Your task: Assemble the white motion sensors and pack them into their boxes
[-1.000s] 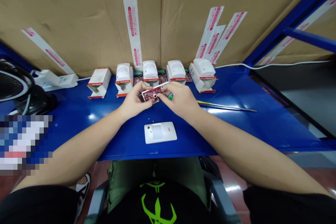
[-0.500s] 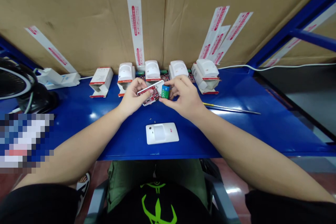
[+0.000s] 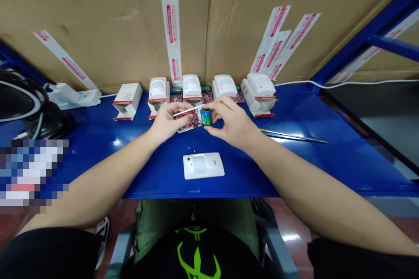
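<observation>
My left hand (image 3: 170, 121) is closed around a white plastic housing with a red circuit board (image 3: 193, 121) inside, its thumb pressed on the board. A green and blue 9-volt battery (image 3: 206, 117) sits at the housing's right end, pinched by my right hand (image 3: 229, 118). Whether the battery touches the contacts is too small to tell. Below the hands, a white detector cover (image 3: 204, 166) lies on the blue table (image 3: 157, 174). Tiny screws (image 3: 194, 151) lie just above that cover.
Small boxes with white detectors (image 3: 261, 83) on top stand along the back, before a cardboard wall (image 3: 229, 17). Another small box (image 3: 128, 101) stands at their left. A screwdriver (image 3: 294, 136) lies to the right. A black fan (image 3: 42, 113) and white power strip (image 3: 78, 97) stand at left.
The housing has tilted so that its white shell shows more edge-on. The battery has turned slightly in my right hand, still by the housing's end. The view has shifted a little.
</observation>
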`<state>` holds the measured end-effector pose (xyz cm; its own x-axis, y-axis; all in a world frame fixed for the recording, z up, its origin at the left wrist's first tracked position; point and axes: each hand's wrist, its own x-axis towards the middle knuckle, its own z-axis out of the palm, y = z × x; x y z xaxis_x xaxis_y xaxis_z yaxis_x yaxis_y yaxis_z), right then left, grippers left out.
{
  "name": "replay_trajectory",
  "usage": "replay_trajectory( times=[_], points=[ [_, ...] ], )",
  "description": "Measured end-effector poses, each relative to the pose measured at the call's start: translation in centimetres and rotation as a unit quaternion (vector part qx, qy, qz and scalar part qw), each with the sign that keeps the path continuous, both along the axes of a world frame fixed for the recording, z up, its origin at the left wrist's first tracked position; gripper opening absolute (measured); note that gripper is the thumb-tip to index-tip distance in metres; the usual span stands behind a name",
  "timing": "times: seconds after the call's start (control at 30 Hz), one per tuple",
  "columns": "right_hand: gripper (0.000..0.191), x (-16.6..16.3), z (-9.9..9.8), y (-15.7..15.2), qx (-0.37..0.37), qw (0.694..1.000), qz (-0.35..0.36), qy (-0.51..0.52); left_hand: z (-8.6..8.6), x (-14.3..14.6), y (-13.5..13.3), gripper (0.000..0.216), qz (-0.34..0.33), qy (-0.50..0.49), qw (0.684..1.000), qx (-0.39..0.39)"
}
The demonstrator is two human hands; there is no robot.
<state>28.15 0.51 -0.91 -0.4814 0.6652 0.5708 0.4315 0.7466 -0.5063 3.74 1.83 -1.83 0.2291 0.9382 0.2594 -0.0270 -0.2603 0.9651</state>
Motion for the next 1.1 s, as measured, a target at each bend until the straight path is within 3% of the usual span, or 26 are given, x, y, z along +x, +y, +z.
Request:
replay_trajectory(
  times=[0.2, 0.43, 0.67, 0.9, 1.0, 1.1],
  points=[
    [0.033, 0.1, 0.0, 0.2, 0.004, 1.000, 0.009, 0.012, 0.1, -0.1, 0.0, 0.023, 0.005, -0.003, 1.000, -0.006],
    [0.038, 0.4, -0.2, 0.7, -0.002, 0.998, 0.040, 0.052, 0.3, -0.3, 0.1, 0.031, -0.034, 0.010, 0.999, -0.010],
    [0.049, 1.2, -1.1, 1.6, -0.112, 0.986, 0.068, 0.104, 0.7, -1.2, 0.1, 0.049, -0.119, 0.010, 0.991, -0.066],
    [0.047, 1.2, -1.2, 1.6, -0.155, 0.977, 0.064, 0.131, 0.6, -1.7, 0.3, 0.052, -0.161, -0.005, 0.981, -0.106],
    [0.034, 0.7, -1.1, 1.4, -0.200, 0.968, 0.059, 0.139, 0.6, -1.6, 0.1, 0.051, -0.165, 0.012, 0.982, -0.093],
    [0.035, 0.1, -1.0, 1.4, -0.247, 0.955, 0.053, 0.154, 0.8, -1.5, -0.1, 0.049, -0.162, 0.050, 0.984, -0.051]
  ],
)
